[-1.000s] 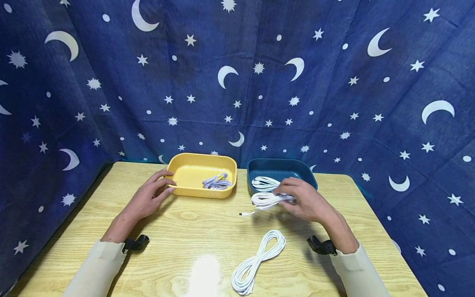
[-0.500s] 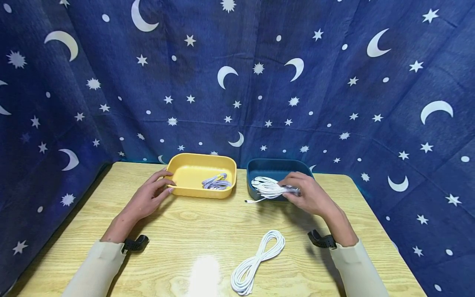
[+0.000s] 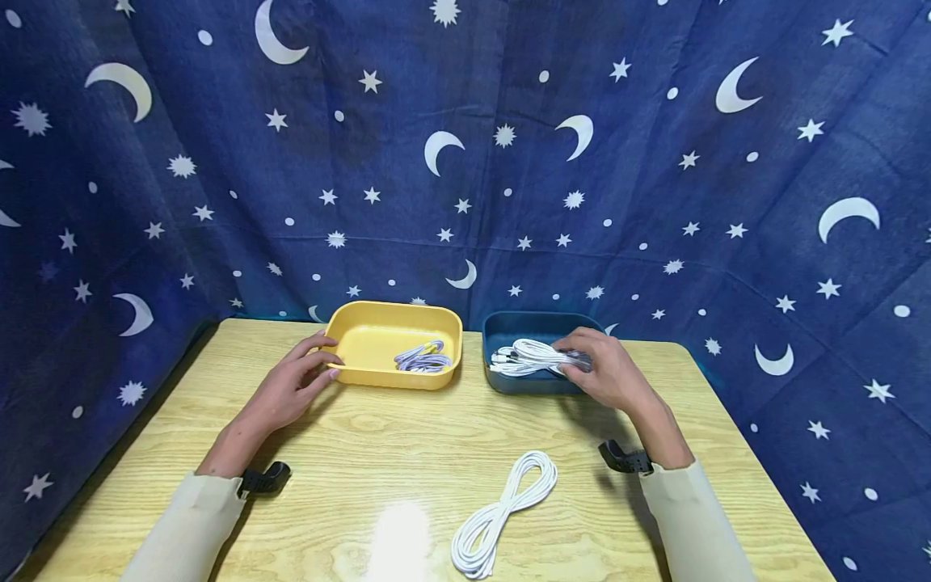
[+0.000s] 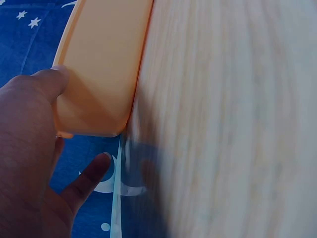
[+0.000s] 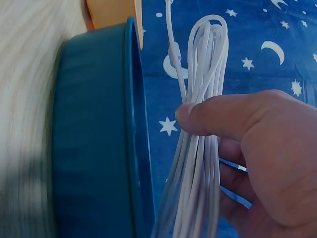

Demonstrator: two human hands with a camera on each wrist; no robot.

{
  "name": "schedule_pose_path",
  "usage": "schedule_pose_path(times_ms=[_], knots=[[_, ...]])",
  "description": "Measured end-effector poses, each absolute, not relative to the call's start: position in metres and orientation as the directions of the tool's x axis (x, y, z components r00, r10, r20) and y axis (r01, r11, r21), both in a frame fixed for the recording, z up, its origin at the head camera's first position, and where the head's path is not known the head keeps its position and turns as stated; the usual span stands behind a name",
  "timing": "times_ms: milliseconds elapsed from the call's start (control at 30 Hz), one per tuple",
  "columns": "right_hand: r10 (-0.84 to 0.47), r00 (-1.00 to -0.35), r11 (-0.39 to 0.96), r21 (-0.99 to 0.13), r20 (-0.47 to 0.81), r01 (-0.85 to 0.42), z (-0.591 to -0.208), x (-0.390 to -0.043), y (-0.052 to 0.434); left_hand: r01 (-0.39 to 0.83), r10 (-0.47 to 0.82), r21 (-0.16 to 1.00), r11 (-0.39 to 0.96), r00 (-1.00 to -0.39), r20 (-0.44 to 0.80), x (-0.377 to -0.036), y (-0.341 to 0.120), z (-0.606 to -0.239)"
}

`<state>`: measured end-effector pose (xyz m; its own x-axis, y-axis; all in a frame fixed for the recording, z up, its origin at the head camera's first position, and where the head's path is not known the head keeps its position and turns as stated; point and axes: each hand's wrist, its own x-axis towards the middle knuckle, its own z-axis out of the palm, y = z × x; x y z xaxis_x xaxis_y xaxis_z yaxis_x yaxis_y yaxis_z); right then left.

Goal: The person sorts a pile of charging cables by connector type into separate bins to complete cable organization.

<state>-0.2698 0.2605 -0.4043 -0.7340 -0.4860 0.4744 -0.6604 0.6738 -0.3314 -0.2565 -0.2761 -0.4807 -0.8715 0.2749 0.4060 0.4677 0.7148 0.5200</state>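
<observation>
My right hand point(image 3: 611, 368) grips a bundled white cable point(image 5: 200, 74) between thumb and fingers, over the near right part of the dark blue bin point(image 3: 531, 386). Another white cable in that bin is largely overlapped by the held one. My left hand point(image 3: 291, 385) holds the near left corner of the yellow bin point(image 3: 396, 377), with fingers over the rim and thumb at the front; in the left wrist view one finger stands apart from its wall. Inside the yellow bin lies a bundled lavender cable point(image 3: 423, 357).
A second looped white cable point(image 3: 502, 513) lies on the wooden table point(image 3: 349, 477) nearer the front edge, between both forearms. A dark blue curtain point(image 3: 465, 97) with moons and stars hangs behind the table and along its sides.
My right hand has carried the white cable back and slightly right, from in front of the blue bin to over it. My left hand has stayed on the yellow bin.
</observation>
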Motion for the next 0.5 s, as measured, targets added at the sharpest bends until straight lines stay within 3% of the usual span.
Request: schedule_pose_path(times_ms=[500], knots=[[-0.348, -0.811, 0.743, -0.388, 0.471, -0.545, -0.409, -0.288, 0.257, 0.473, 0.275, 0.517, 0.713, -0.868, 0.414, -0.256, -0.276, -0.480]])
